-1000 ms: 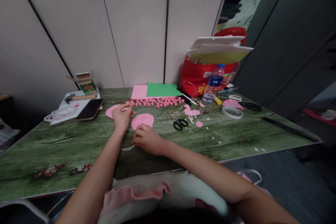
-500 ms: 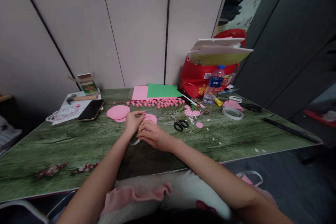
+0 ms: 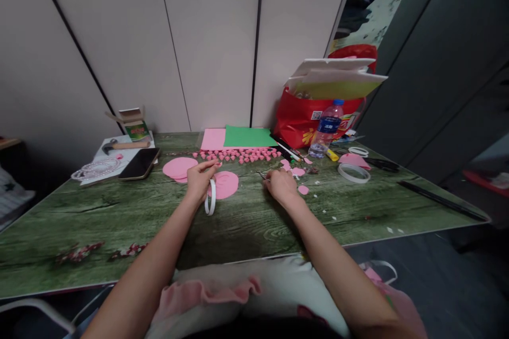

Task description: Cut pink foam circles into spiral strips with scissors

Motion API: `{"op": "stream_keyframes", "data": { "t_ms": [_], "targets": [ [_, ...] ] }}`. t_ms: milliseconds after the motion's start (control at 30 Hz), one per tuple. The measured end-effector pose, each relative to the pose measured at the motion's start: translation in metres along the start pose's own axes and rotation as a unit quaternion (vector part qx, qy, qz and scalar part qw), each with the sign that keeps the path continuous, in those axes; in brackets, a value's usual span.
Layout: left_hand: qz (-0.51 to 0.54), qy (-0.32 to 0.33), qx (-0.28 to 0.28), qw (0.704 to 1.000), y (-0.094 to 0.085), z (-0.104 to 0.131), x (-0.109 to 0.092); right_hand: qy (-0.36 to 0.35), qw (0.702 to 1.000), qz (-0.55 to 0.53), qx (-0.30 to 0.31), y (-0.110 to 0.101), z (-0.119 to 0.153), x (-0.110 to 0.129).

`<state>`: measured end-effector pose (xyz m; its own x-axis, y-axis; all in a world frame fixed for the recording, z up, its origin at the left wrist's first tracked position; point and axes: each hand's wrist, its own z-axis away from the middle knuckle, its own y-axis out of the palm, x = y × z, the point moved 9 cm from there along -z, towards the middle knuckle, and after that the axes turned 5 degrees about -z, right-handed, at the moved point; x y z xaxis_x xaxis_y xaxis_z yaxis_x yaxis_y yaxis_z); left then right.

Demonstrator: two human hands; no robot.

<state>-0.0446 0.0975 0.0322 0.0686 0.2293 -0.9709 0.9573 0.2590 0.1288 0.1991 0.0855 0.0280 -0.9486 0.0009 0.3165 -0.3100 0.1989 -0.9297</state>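
My left hand (image 3: pixel 200 179) is closed, and a roll of white tape (image 3: pixel 210 198) hangs upright from its fingers. A small pink piece, perhaps a paper rose (image 3: pixel 218 164), shows at its fingertips. Just right of that hand lies a pink paper disc (image 3: pixel 227 184) with a spiral line. More pink discs (image 3: pixel 177 168) lie to the left, stacked. My right hand (image 3: pixel 281 186) is closed over the scissors (image 3: pixel 262 174); the blades point left from under the fingers and the black handles are hidden.
Several pink paper roses (image 3: pixel 246 155) line the back, before green paper (image 3: pixel 248 136). Pink scraps (image 3: pixel 298 171) lie right of my right hand. Further right are a bottle (image 3: pixel 326 128), a red bag (image 3: pixel 292 116) and another tape roll (image 3: pixel 353 173). A phone (image 3: pixel 139 163) and hammer (image 3: pixel 129 145) lie left.
My right hand has left the left hand and moved right onto the scissors. The tape roll now hangs from my left hand, and the spiral disc is more exposed.
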Motion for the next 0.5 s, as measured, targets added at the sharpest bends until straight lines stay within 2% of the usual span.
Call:
{"op": "stream_keyframes", "data": {
  "t_ms": [300, 400, 500],
  "targets": [
    [-0.014, 0.009, 0.021, 1.0, 0.007, 0.003, 0.0, -0.03, 0.994, 0.044, 0.092, 0.009, 0.01, 0.011],
    [-0.016, 0.008, 0.026, 1.0, 0.009, 0.006, -0.003, -0.031, 0.995, 0.04, 0.081, 0.008, 0.011, 0.013],
    [-0.02, 0.009, 0.035, 0.999, 0.012, 0.008, -0.004, -0.043, 0.998, -0.018, 0.045, 0.008, 0.007, 0.012]
  ]
}}
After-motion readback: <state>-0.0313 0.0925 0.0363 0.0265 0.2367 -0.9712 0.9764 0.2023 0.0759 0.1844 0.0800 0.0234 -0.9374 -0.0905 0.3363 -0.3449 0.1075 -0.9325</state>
